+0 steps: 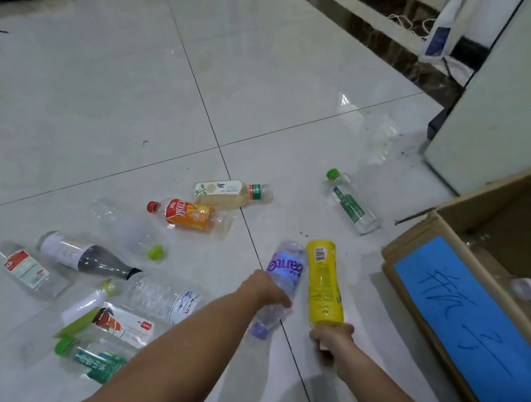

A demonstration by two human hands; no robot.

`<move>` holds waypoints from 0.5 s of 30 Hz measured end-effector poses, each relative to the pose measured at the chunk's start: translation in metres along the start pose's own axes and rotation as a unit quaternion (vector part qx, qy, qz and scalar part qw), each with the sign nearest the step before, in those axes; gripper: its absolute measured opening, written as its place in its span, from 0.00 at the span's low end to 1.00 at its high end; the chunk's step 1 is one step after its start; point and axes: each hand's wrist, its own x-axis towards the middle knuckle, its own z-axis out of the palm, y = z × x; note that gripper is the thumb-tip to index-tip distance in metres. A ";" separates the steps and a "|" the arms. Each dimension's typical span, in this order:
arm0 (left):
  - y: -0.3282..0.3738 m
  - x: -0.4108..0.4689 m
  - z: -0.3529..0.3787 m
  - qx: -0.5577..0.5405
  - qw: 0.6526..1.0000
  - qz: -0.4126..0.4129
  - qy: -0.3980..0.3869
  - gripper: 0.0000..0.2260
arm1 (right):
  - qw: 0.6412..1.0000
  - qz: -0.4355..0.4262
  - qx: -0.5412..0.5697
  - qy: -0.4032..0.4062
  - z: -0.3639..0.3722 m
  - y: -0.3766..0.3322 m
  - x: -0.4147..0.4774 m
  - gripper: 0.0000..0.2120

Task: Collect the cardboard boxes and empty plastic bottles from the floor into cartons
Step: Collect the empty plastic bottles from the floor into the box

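Both hands hold one bottle each, low over the floor [93,113] beside an open carton [500,191].

Left hand [266,290] grips the purple-label bottle [288,266] round its middle, purple cap end pointing back at the person. Right hand [332,340] is wrapped round the neck end of the yellow bottle [323,282], base pointing away. The two bottles are just beside each other; cannot tell if they touch the floor. The carton is just right of them with a blue sheet [472,310] on its near flap and a white-capped clear bottle [525,287] inside. Still on the floor: green-capped bottle [352,205] near the carton, orange-label bottle [191,214] touching a pale tea bottle [231,192] further out, dark bottle [84,254] and a pile of clear ones off to the left.
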 end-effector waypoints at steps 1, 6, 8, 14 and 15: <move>0.005 -0.003 0.003 -0.103 0.994 -0.016 -0.030 0.29 | 0.999 0.007 0.026 -0.030 0.001 0.001 -0.005 0.14; 0.029 -0.023 0.007 -0.353 0.935 -0.002 -0.020 0.28 | 0.979 0.021 0.169 -0.109 -0.002 -0.017 -0.022 0.13; 0.041 -0.031 0.002 -0.386 0.922 0.032 0.008 0.35 | 0.978 -0.014 0.179 -0.107 -0.008 -0.035 -0.038 0.11; 0.108 -0.082 -0.021 -0.457 0.855 0.218 0.112 0.24 | 0.966 -0.114 0.185 -0.143 -0.039 -0.111 -0.099 0.11; 0.124 -0.093 -0.026 -0.453 0.843 0.259 0.131 0.23 | 0.960 -0.130 0.198 -0.149 -0.050 -0.123 -0.111 0.11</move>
